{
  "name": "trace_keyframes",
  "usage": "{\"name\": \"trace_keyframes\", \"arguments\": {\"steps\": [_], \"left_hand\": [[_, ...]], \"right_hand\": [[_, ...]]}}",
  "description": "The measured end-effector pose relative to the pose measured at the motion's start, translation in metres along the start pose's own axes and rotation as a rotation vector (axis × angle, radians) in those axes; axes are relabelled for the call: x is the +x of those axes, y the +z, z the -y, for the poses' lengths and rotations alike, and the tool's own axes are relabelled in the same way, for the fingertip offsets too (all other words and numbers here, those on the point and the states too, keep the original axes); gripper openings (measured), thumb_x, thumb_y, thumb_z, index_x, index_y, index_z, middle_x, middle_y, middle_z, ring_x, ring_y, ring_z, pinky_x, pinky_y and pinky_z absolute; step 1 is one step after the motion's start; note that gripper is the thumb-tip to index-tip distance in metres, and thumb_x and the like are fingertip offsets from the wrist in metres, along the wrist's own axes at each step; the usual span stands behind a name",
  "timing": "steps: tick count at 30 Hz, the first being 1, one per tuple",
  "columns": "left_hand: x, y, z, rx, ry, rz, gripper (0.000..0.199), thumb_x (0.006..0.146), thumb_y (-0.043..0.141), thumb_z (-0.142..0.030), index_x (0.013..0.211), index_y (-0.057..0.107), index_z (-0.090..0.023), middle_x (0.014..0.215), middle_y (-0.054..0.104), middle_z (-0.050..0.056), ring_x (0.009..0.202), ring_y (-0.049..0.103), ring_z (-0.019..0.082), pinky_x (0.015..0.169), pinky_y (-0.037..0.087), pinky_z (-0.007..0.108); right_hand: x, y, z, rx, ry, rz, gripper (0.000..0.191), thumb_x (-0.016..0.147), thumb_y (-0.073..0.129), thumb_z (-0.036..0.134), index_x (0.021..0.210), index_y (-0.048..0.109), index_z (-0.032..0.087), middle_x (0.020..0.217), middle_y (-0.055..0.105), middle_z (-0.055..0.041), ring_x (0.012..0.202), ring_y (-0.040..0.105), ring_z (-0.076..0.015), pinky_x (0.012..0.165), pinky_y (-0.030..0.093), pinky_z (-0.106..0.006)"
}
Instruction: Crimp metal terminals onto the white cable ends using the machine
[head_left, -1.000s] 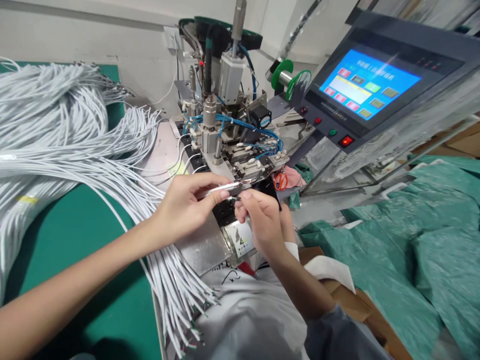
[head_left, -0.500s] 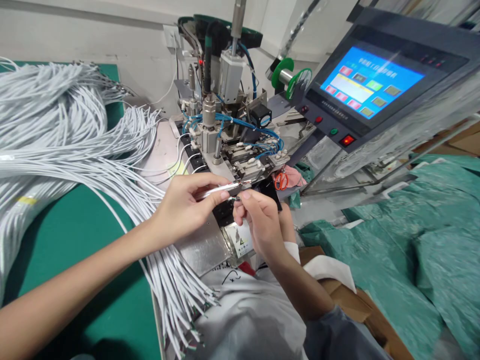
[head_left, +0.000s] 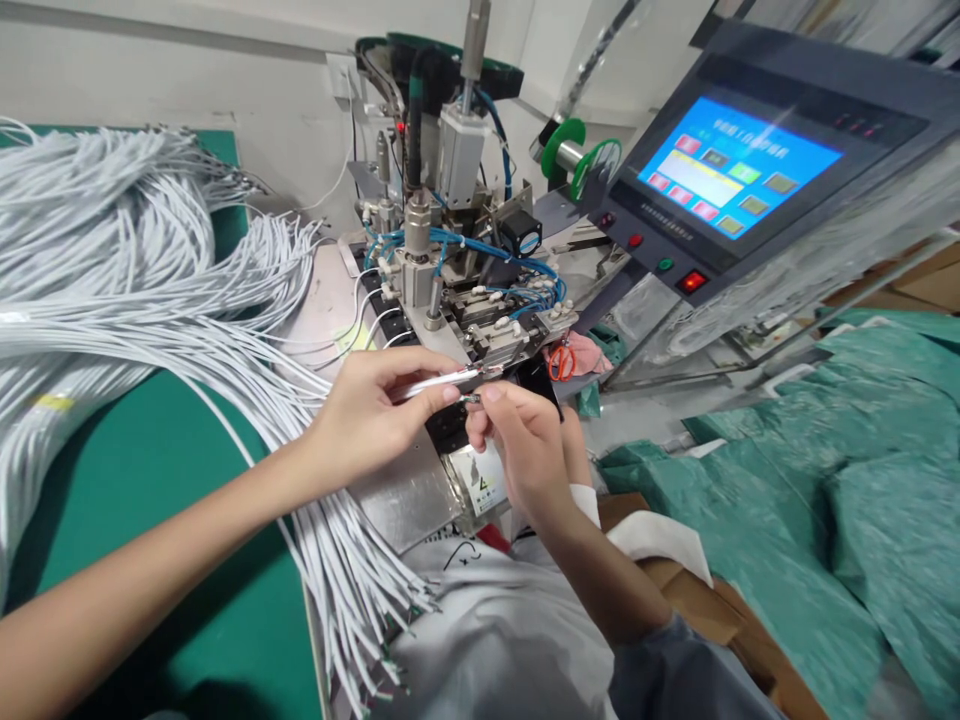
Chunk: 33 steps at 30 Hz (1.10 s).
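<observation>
My left hand (head_left: 382, 400) is closed on a few white cables (head_left: 439, 382), whose stripped ends point right toward the machine. Just right of it, my right hand (head_left: 517, 430) pinches a small wire end (head_left: 474, 398) between thumb and forefinger. The two hands nearly touch in front of the machine (head_left: 495, 340), which has blue air tubes and metal cylinders. A large bundle of white cables (head_left: 225, 345) runs from the left under my left forearm, and its ends hang down in front.
A control panel (head_left: 739, 170) with a lit blue screen stands at the upper right. A green and silver spool (head_left: 570, 157), orange-handled scissors (head_left: 562, 362) and a pink cloth (head_left: 589, 355) lie beyond my right hand. Green sheeting (head_left: 847, 480) covers the right side; a green mat (head_left: 172, 560) lies left.
The cable tips in my left hand have shifted slightly. More of the small wire end shows between my hands, which have otherwise hardly moved.
</observation>
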<state>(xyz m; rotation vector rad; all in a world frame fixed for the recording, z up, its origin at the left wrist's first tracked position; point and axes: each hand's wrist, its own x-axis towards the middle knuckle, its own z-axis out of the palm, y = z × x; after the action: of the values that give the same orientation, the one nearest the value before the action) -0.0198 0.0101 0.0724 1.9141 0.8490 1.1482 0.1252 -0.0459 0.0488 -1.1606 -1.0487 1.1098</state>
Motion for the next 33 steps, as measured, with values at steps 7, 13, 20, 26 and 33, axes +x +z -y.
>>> {"name": "trace_keyframes", "arguments": {"steps": [7, 13, 20, 26, 33], "left_hand": [[-0.001, 0.001, 0.001, 0.011, 0.043, 0.015, 0.005, 0.074, 0.067, -0.016, 0.077, 0.070, -0.014, 0.073, 0.071, 0.003, 0.056, 0.061, 0.009, 0.048, 0.046, 0.014], [-0.003, 0.002, 0.001, 0.055, 0.030, 0.036, 0.007, 0.075, 0.065, -0.016, 0.079, 0.071, -0.015, 0.075, 0.071, 0.003, 0.057, 0.061, 0.009, 0.049, 0.046, 0.015], [-0.007, 0.000, -0.001, 0.114, -0.013, 0.072, 0.013, 0.077, 0.061, -0.016, 0.084, 0.071, -0.015, 0.075, 0.071, 0.002, 0.057, 0.060, 0.009, 0.051, 0.046, 0.016], [-0.007, 0.001, 0.003, 0.139, 0.032, 0.090, 0.013, 0.079, 0.059, -0.017, 0.085, 0.070, -0.016, 0.078, 0.071, 0.002, 0.060, 0.062, 0.010, 0.053, 0.047, 0.016], [-0.008, 0.002, 0.004, 0.179, 0.153, 0.012, 0.012, 0.079, 0.060, -0.015, 0.086, 0.070, -0.017, 0.072, 0.068, 0.001, 0.055, 0.055, 0.006, 0.049, 0.042, 0.014]], "right_hand": [[0.000, -0.001, 0.000, 0.000, 0.046, 0.043, 0.032, 0.083, 0.051, 0.037, 0.059, 0.053, 0.016, 0.053, 0.050, 0.0025, 0.048, 0.043, -0.0080, 0.049, 0.035, -0.023], [-0.002, 0.001, 0.009, -0.162, -0.088, 0.001, 0.033, 0.085, 0.049, 0.032, 0.056, 0.050, 0.017, 0.053, 0.047, 0.0023, 0.052, 0.043, -0.0095, 0.054, 0.037, -0.024], [-0.008, -0.001, 0.009, -0.319, -0.183, 0.035, 0.024, 0.089, 0.046, 0.033, 0.072, 0.056, 0.018, 0.059, 0.046, 0.0021, 0.056, 0.041, -0.0108, 0.055, 0.035, -0.024], [-0.009, -0.003, 0.006, -0.352, -0.221, 0.027, 0.024, 0.089, 0.046, 0.033, 0.073, 0.058, 0.019, 0.060, 0.047, 0.0014, 0.058, 0.042, -0.0117, 0.056, 0.035, -0.025], [-0.002, 0.000, 0.013, -0.327, -0.155, -0.031, 0.030, 0.086, 0.048, 0.029, 0.059, 0.050, 0.018, 0.051, 0.044, 0.0035, 0.050, 0.039, -0.0089, 0.050, 0.033, -0.023]]}}
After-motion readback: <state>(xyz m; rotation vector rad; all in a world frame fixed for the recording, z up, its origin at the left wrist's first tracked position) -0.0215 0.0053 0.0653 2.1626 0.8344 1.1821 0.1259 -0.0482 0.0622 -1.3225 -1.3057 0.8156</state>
